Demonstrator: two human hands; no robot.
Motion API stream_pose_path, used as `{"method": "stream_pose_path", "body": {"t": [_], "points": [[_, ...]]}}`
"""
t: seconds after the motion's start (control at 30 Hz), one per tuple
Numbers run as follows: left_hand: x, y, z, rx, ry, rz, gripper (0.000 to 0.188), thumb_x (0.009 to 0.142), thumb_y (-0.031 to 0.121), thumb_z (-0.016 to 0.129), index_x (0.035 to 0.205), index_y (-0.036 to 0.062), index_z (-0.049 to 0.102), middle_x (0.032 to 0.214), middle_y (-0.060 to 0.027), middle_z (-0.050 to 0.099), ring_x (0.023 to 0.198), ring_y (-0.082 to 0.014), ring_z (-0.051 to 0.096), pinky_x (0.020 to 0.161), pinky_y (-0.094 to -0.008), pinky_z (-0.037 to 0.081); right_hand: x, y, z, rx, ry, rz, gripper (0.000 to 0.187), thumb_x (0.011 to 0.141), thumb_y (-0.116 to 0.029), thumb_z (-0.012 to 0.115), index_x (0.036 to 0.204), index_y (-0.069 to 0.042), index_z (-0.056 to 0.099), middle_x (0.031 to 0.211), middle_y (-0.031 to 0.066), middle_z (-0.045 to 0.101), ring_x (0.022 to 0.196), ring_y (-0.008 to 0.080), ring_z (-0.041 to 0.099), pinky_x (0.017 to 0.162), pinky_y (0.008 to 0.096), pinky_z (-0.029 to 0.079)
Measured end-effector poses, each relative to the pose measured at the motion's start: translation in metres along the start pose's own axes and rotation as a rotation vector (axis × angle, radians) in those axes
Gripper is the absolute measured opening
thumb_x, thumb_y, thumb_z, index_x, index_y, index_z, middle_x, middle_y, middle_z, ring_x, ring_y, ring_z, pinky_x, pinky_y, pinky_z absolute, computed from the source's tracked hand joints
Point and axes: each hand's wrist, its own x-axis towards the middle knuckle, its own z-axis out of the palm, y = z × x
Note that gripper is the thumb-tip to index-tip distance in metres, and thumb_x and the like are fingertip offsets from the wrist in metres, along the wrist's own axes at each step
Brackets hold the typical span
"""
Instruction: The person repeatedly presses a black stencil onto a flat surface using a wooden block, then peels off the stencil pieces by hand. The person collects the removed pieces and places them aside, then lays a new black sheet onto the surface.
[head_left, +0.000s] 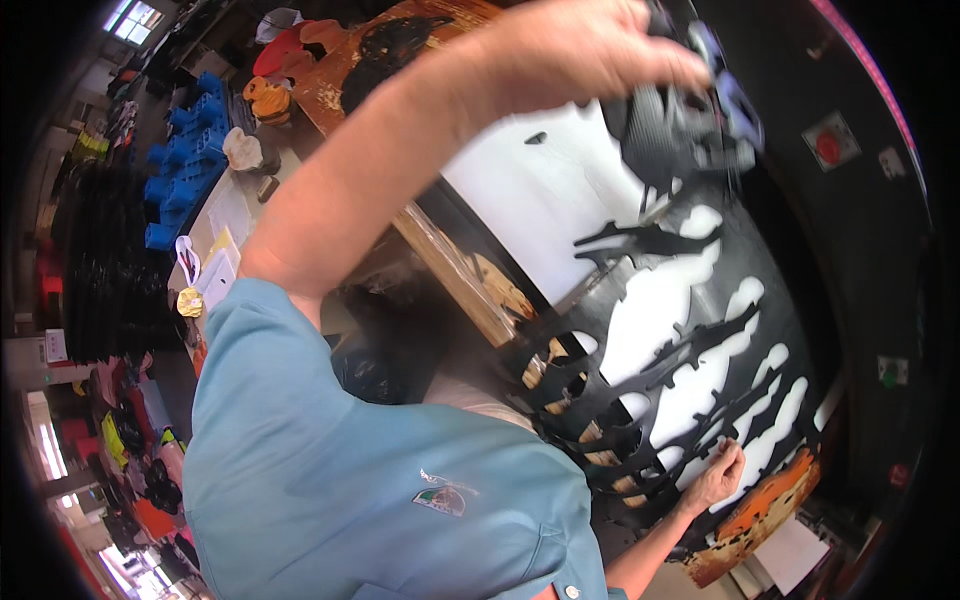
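My left arm reaches across the top, and my left hand (620,50) is closed, with its thumb pointing right. Just beyond its fingers is a blurred cluster of dark ribbed pieces with bluish-purple parts (735,95); what the fingers grip is hidden. Lower right, my right hand (715,480) is closed in a pinch at the edge of a black cut-out sheet (655,385). This sheet has large curved holes and thin webs between them. White board (520,200) shows through the holes. Part of the sheet hangs over the near edge.
A dark machine panel with a red button (828,147) and a green button (890,373) stands to the right. A worn orange board (765,510) lies at lower right. Blue parts (190,150) and a yellow roll (190,302) are on the left.
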Motion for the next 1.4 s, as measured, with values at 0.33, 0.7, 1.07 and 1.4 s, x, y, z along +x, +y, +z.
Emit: {"method": "stream_pose_path", "body": {"t": [0.33,0.7,1.07,1.4], "points": [[-0.060,-0.194,-0.242,-0.277,0.554,-0.242,0.026,0.107,0.020,0.068,0.127,0.0024,0.071,0.119,-0.0076,0.076,0.101,-0.0197,0.076,0.089,-0.0377,0.065,0.004,-0.001,0.008,-0.222,0.108,0.000,0.030,0.115,-0.025,0.059,0.108,0.003,0.069,0.100,0.0052,0.068,0.092,0.0156,0.062,0.087,0.0291,0.051],[-0.115,-0.278,-0.297,0.362,0.722,-1.012,0.057,0.092,0.048,0.082,0.120,-0.0011,0.072,0.111,-0.0153,0.078,0.100,-0.0265,0.078,0.082,-0.0423,0.066,0.007,-0.005,0.014,-0.240,0.189,0.051,0.033,0.113,-0.030,0.063,0.103,0.001,0.066,0.092,0.0033,0.063,0.086,0.0133,0.057,0.079,0.0270,0.048],[-0.087,-0.327,-0.286,0.928,0.731,-0.674,0.099,0.082,0.070,0.079,0.156,0.0091,0.057,0.152,-0.0212,0.062,0.141,-0.0393,0.058,0.121,-0.0487,0.044,0.002,-0.024,0.027,-0.271,0.229,0.049,0.034,0.111,-0.030,0.063,0.099,0.002,0.064,0.085,0.0019,0.057,0.079,0.0134,0.049,0.073,0.0286,0.044],[-0.089,-0.317,-0.222,0.720,0.594,-0.358,0.084,0.085,0.053,0.082,0.149,0.0024,0.061,0.147,-0.0236,0.064,0.137,-0.0396,0.061,0.117,-0.0453,0.046,0.005,-0.019,0.022,-0.323,0.210,0.016,0.036,0.112,-0.029,0.061,0.101,0.005,0.063,0.087,0.0056,0.059,0.081,0.0167,0.049,0.077,0.0322,0.045]]}}
